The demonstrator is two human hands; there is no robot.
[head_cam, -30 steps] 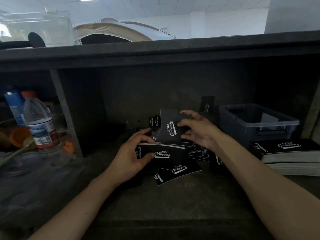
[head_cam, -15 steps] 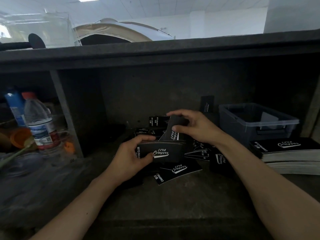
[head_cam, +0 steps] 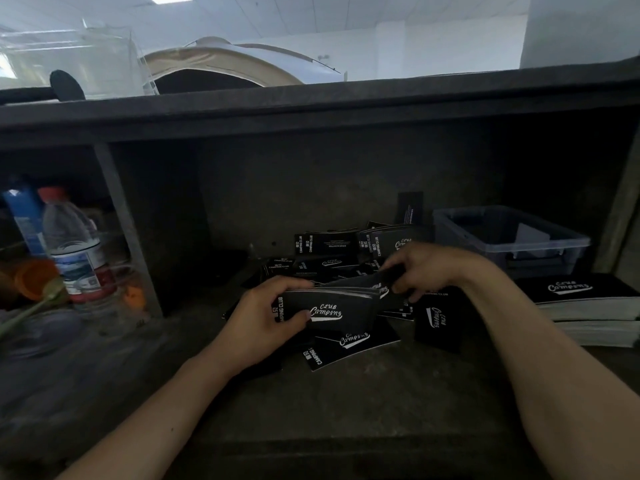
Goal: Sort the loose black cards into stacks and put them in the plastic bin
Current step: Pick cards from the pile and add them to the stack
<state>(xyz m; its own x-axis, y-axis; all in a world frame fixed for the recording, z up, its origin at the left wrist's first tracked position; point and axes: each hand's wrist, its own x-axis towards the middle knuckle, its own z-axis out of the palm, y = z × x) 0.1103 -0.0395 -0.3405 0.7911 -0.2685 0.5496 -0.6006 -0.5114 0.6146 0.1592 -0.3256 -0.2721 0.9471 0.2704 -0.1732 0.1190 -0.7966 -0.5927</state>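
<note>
My left hand [head_cam: 263, 317] grips a stack of black cards [head_cam: 332, 304] printed "Club Camping", held just above the shelf. My right hand [head_cam: 422, 268] is closed on a single black card [head_cam: 367, 283] lying flat on top of that stack. Loose black cards [head_cam: 349, 342] lie scattered on the shelf under and behind both hands, some leaning at the back [head_cam: 329, 242]. The clear plastic bin [head_cam: 512, 244] stands to the right against the back wall, with something pale inside it.
A tall stack of black-covered booklets [head_cam: 588, 303] lies in front of the bin. A divider [head_cam: 128, 230] splits the shelf; left of it stand a water bottle [head_cam: 74, 244] and a blue bottle [head_cam: 22, 216]. A top board overhangs the shelf.
My right hand lowered the card it held upright and laid it flat on the stack in my left hand. The left hand stayed nearly still.
</note>
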